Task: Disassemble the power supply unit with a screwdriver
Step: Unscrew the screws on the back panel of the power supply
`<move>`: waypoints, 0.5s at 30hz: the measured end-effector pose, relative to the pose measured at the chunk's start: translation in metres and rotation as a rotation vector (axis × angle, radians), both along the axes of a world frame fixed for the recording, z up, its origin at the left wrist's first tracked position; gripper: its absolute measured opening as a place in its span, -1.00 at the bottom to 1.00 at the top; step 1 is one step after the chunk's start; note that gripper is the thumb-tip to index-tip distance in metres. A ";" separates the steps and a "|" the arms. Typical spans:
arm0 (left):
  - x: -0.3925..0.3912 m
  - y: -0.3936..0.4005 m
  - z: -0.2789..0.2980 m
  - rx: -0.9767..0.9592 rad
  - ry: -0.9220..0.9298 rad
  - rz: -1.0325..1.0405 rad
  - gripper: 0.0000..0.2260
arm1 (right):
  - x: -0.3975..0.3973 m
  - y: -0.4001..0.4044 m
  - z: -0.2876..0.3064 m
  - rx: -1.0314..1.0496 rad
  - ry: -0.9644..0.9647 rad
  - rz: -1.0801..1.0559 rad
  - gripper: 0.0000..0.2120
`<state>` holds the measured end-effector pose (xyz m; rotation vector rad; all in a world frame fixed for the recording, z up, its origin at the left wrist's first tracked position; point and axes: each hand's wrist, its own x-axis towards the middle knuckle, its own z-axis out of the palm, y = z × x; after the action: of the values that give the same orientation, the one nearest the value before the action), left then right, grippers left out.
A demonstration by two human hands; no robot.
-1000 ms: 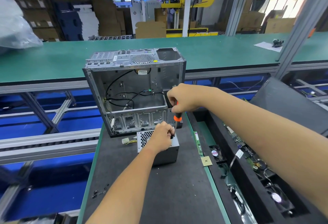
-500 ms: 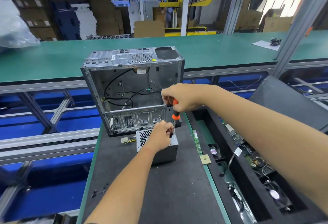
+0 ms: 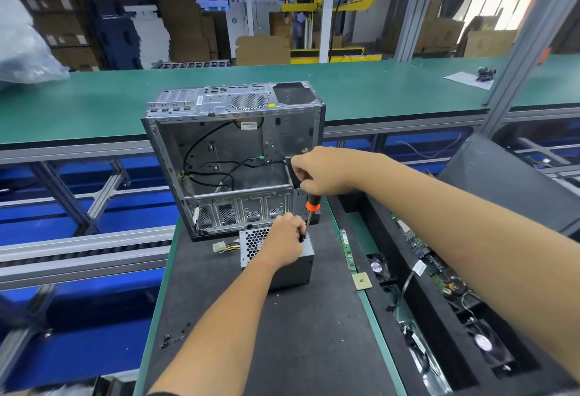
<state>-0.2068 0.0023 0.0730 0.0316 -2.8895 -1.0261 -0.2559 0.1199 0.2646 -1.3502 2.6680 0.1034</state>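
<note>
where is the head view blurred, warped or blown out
Head view: sharp at the centre, on the power supply unit, screwdriver and both hands, left hand and right hand; wide-angle warp bends the green bench and aluminium post; the plastic bag at the left edge is smeared; the window at top right is blown out.

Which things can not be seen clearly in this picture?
Head view:
- Screwdriver tip and its screw: hidden behind the left hand.
- Screwdriver handle top: covered by the right hand.
- Power supply unit top: partly covered by the left hand.
- Loose screws on the mat: too small.
</note>
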 end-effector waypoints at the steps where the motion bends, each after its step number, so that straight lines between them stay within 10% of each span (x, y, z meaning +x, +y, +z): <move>1: 0.000 0.000 0.000 0.021 -0.002 0.005 -0.71 | 0.000 0.001 0.002 -0.021 -0.038 0.026 -0.91; 15: -0.001 -0.004 0.000 0.126 -0.012 0.018 -0.85 | -0.001 0.001 0.000 -0.083 -0.037 0.049 -0.88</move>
<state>-0.2077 -0.0021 0.0730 0.0712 -2.8255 -1.2068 -0.2568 0.1210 0.2646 -1.4275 2.6366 -0.0266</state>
